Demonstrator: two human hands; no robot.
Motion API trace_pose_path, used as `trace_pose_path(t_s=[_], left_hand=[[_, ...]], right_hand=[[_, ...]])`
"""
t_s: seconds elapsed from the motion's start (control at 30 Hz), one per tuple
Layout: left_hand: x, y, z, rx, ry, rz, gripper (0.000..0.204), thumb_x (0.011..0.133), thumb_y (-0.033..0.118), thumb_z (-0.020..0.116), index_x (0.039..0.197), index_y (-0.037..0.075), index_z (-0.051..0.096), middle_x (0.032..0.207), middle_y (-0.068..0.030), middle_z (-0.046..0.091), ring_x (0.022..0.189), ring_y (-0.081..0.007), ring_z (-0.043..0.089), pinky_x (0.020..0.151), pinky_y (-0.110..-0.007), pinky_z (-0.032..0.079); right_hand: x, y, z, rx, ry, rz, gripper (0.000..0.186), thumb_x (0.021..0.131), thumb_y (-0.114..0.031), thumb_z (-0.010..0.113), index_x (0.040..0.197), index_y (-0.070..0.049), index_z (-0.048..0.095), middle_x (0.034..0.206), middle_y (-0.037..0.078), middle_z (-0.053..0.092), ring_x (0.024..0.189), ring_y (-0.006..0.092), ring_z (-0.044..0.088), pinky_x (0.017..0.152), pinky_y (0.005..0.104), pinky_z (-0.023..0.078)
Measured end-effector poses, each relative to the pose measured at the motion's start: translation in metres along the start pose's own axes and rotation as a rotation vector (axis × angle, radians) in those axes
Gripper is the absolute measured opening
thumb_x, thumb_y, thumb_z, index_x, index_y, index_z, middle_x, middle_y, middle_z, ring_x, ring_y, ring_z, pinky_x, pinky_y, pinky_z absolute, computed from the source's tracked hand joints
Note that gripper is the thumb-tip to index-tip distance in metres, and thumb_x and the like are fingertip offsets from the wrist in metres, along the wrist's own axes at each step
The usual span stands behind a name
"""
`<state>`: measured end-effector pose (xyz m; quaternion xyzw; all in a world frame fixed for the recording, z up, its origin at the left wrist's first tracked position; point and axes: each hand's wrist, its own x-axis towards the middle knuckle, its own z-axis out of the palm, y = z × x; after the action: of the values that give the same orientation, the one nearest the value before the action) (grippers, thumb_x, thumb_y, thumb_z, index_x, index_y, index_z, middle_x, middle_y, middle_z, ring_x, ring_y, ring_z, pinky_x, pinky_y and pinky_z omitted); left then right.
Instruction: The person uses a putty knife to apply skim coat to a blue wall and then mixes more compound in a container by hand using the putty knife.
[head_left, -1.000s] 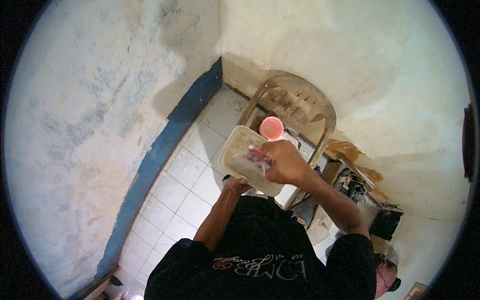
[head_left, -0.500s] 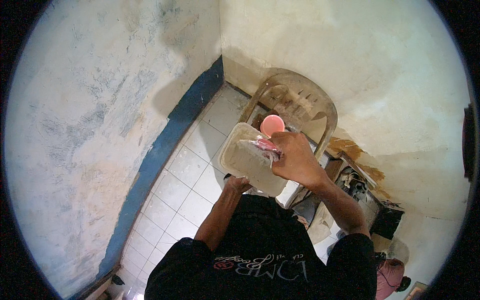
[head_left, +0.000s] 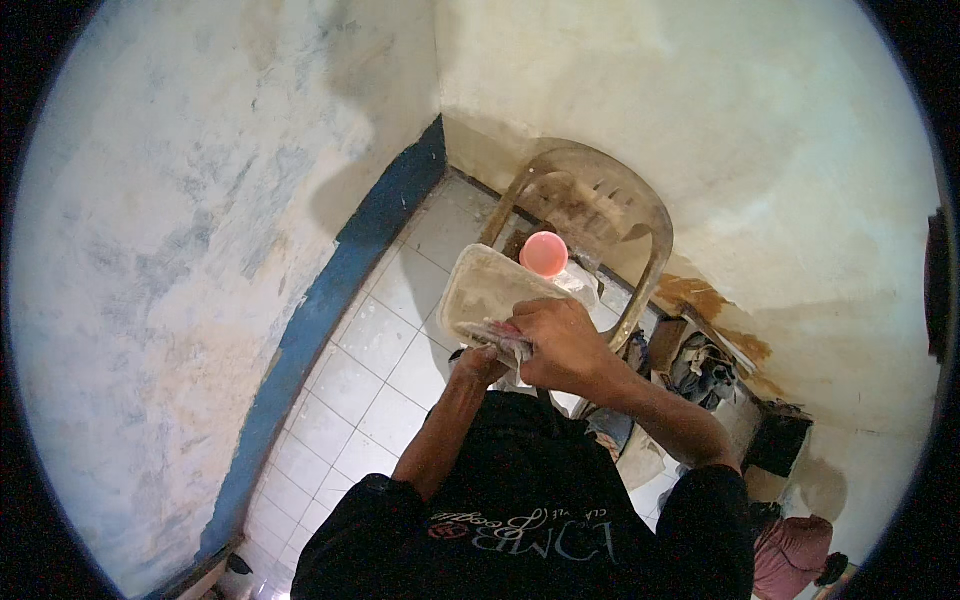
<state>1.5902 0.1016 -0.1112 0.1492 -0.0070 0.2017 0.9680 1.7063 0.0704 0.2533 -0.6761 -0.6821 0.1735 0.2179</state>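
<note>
My left hand (head_left: 482, 366) grips the near edge of a shallow, pale plastic tub (head_left: 482, 288), which is tilted and smeared with whitish residue. My right hand (head_left: 562, 345) is closed around a putty knife (head_left: 508, 340) with a reddish handle, its blade coated in white paste. The knife lies over the tub's near side, close to my left fingers. Most of the handle is hidden by my right hand, and the left fingertips under the tub are hidden too.
Beyond the tub stands a stained plastic armchair (head_left: 600, 195) with a pink cup (head_left: 545, 254) on it. Patchy walls meet at a corner, with a blue band (head_left: 335, 270) low on the left one. Clutter (head_left: 705, 375) lies to the right; another person (head_left: 795, 555) is at lower right.
My right hand has brought the putty knife nearer and leftward, from the tub's middle to its near edge by my left hand. The left hand and tub have hardly moved.
</note>
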Motion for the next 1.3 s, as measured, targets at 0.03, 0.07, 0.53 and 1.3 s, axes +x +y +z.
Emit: trace_pose_path(t_s=[0.03,0.07,0.53,1.3], left_hand=[[0.017,0.015,0.048,-0.022,0.002,-0.055,0.089,0.061,0.022,0.086,0.134,0.012,0.037,0.13,-0.0089,0.048,0.123,-0.0262,0.045,0.103,-0.046,0.039],[0.027,0.035,0.095,-0.032,0.012,-0.085,0.087,0.06,0.024,0.087,0.133,0.011,0.039,0.13,-0.0088,0.048,0.122,-0.0258,0.046,0.103,-0.046,0.04],[0.019,0.06,0.147,0.003,0.012,0.057,0.082,0.066,0.017,0.081,0.135,0.009,0.037,0.13,-0.0104,0.049,0.121,-0.0271,0.048,0.103,-0.045,0.04],[0.018,0.057,0.133,0.033,0.091,0.059,0.091,0.064,0.016,0.081,0.139,0.011,0.029,0.132,-0.0105,0.044,0.123,-0.0284,0.045,0.103,-0.048,0.039]], right_hand=[[0.0,0.01,-0.007,-0.027,-0.06,0.114,0.03,0.054,-0.01,0.063,0.082,-0.001,0.063,0.073,0.014,0.057,0.075,0.0359,0.058,0.067,0.0442,0.047],[-0.001,0.017,-0.009,-0.022,-0.054,0.127,0.03,0.054,-0.01,0.063,0.082,-0.001,0.063,0.073,0.014,0.057,0.075,0.0359,0.058,0.067,0.0442,0.047],[-0.004,0.009,-0.022,-0.022,0.096,0.094,0.043,0.051,-0.014,0.063,0.093,-0.004,0.067,0.083,0.015,0.06,0.085,0.0334,0.059,0.071,0.0428,0.049],[-0.013,0.011,-0.005,-0.07,0.291,-0.099,0.037,0.052,-0.011,0.067,0.087,-0.001,0.063,0.079,0.009,0.058,0.08,0.0291,0.059,0.065,0.0417,0.05]])
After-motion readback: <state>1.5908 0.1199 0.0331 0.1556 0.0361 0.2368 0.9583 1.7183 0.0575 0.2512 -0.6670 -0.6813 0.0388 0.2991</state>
